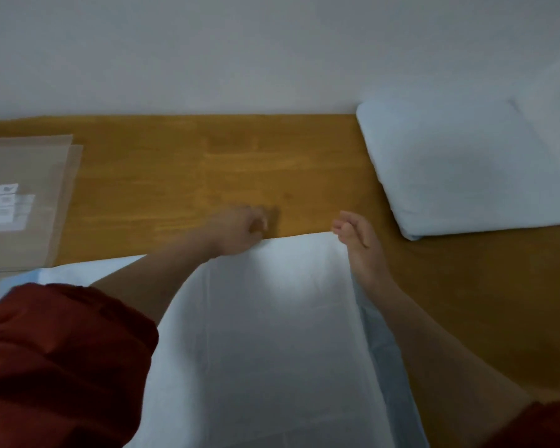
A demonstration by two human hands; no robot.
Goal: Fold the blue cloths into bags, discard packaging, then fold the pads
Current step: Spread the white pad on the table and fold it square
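Blur smears the whole view, worst at the left hand [240,231]: its fingers curl at the far edge of the pad [272,318], but I cannot tell whether they grip it. The pad runs off the bottom of the view, and both forearms cover parts of it. The right hand [358,237] pinches its far right corner, thumb and fingertips together. The pad lies on the wooden table [175,173] before the person: white, thin, soft, oblong, with a pale blue layer showing along both sides. At right sits a puffy stack [459,166] of folded pale pads, cut off by the frame. At left lie flat clear bags [23,163], their white labels unreadable.
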